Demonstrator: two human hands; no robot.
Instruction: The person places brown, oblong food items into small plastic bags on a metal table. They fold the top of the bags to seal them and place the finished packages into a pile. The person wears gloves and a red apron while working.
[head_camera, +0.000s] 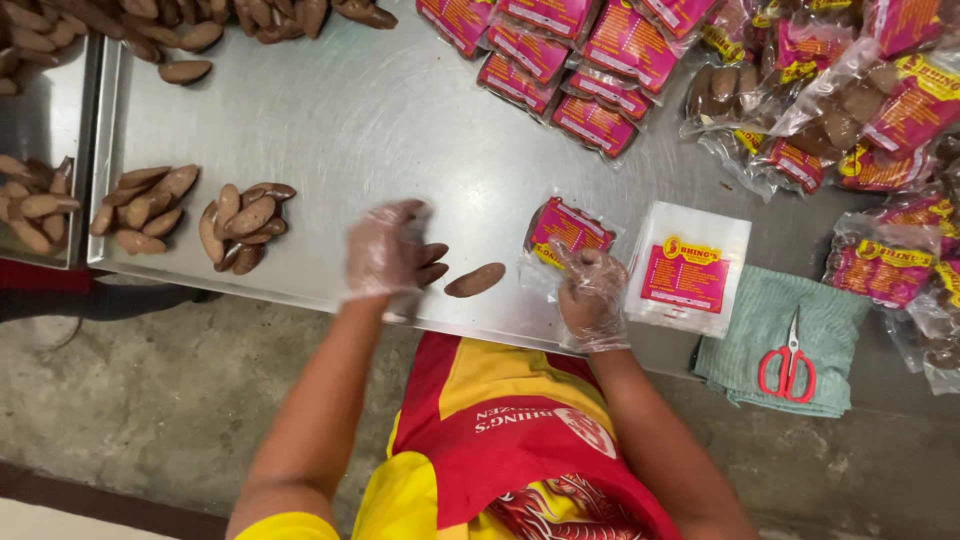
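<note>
My left hand (385, 250), in a thin clear glove, holds a few flat brown oval biscuits (432, 262) just above the steel table (380, 110). One more brown biscuit (475, 280) lies on the table between my hands. My right hand (593, 298), also gloved, grips the open end of a clear plastic bag with a pink and yellow label (565, 232) that lies flat on the table.
Two small heaps of biscuits (190, 215) sit at the left, more along the far edge (180, 30). Filled pink-labelled packets (570, 60) crowd the back right. A stack of empty bags (688, 268) lies beside my right hand. Red scissors (789, 362) rest on a green cloth (840, 320).
</note>
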